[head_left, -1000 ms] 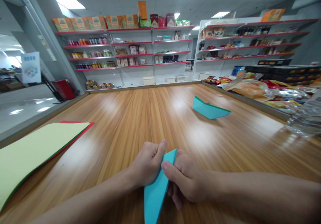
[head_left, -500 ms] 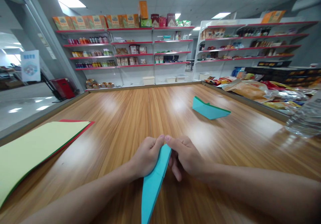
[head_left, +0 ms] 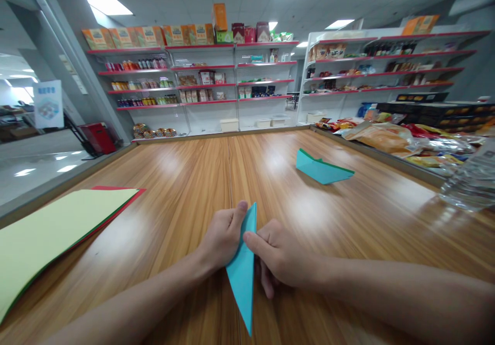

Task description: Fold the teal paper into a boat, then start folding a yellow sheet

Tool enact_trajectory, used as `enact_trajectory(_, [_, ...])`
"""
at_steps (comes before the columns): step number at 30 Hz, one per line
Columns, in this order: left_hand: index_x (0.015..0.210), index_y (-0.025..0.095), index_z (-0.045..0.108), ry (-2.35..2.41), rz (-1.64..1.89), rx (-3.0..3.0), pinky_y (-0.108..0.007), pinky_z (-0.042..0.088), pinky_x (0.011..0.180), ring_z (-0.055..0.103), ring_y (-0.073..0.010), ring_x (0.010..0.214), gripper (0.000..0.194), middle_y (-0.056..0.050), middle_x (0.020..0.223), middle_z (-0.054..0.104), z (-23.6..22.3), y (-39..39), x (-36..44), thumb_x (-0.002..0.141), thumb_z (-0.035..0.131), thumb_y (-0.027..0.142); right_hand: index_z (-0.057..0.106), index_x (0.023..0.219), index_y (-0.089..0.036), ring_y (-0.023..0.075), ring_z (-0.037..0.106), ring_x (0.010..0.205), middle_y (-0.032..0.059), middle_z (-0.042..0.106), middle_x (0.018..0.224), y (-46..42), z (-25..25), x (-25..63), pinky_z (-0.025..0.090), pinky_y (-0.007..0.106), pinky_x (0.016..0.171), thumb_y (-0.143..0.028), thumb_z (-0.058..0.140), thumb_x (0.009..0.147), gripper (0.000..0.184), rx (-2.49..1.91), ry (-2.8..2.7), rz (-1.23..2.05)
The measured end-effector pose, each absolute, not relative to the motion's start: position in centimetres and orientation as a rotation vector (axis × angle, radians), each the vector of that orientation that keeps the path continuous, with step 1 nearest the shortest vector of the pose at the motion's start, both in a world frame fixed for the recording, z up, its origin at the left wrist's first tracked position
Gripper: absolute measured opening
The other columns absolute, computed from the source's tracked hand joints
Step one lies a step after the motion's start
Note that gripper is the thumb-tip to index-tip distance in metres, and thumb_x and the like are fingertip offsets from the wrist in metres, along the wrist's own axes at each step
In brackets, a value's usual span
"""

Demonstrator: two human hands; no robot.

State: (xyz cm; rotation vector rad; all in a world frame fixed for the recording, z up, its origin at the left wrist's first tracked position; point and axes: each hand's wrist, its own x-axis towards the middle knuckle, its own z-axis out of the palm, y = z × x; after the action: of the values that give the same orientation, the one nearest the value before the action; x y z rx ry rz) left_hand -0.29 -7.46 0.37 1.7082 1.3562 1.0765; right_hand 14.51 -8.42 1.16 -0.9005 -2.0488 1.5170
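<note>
Left hand (head_left: pixel 222 236): I grip the narrow folded blue paper (head_left: pixel 243 278), already creased
Right hand (head_left: pixel 286 255): I pinch its edge
Blue-green paper boat (head_left: pixel 325 172): shaped
Pale-yellow paper sheet (head_left: pixel 73 211): unfolded

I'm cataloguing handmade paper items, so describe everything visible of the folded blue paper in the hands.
The folded blue paper looks matte and creased into a long, narrow shape with pointed ends, one aimed away from the person, one toward them. It is over the wooden table. The left hand grips its left side; the right hand holds its right, thumb on its face. Its underside is hidden.
</note>
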Motion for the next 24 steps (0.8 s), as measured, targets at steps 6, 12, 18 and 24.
enact_trajectory(6, [0.051, 0.021, 0.026, 1.572, 1.253, 1.736, -0.023, 0.018, 0.040, 0.025, -0.0090, 0.045, 0.055, 0.004, 0.051, 0.026, 0.37, -6.83, -0.98, 0.090, 0.032, 0.059, 0.056, 0.055, -0.012, 0.0063, 0.044, 0.035, 0.0026, 0.054, 0.046, -8.53, 0.52, 14.40, 0.034, 0.015, 0.034, -0.060, 0.027, 0.092, 0.068, -0.737, -2.196, 1.620])
enact_trajectory(12, [0.052, 0.021, 0.026, 1.557, 1.284, 1.654, -0.023, 0.018, 0.039, 0.026, -0.0086, 0.044, 0.056, 0.005, 0.050, 0.027, 0.59, -7.08, -0.57, 0.090, 0.031, 0.061, 0.053, 0.048, -0.012, 0.0052, 0.043, 0.033, 0.0028, 0.053, 0.043, -8.94, 0.88, 14.45, 0.034, 0.013, 0.034, -0.052, 0.024, 0.096, 0.069, -0.690, -2.272, 1.507])
enact_trajectory(18, [0.050, 0.021, 0.025, 1.656, 1.433, 1.557, -0.024, 0.018, 0.038, 0.027, -0.0086, 0.041, 0.057, 0.005, 0.047, 0.026, 0.91, -6.80, -1.25, 0.088, 0.033, 0.064, 0.054, 0.055, -0.013, 0.0061, 0.045, 0.034, -0.0027, 0.046, 0.036, -8.98, 1.18, 14.37, 0.041, 0.014, 0.043, -0.050, 0.029, 0.095, 0.059, -0.673, -2.368, 1.655])
enact_trajectory(24, [0.050, 0.022, 0.025, 1.669, 1.447, 1.530, -0.024, 0.019, 0.037, 0.027, -0.0090, 0.041, 0.058, 0.005, 0.047, 0.027, 1.03, -6.84, -1.21, 0.087, 0.034, 0.065, 0.052, 0.053, -0.014, 0.0057, 0.045, 0.035, -0.0021, 0.047, 0.037, -8.95, 0.85, 14.34, 0.042, 0.015, 0.045, -0.049, 0.029, 0.094, 0.059, -0.701, -2.370, 1.627])
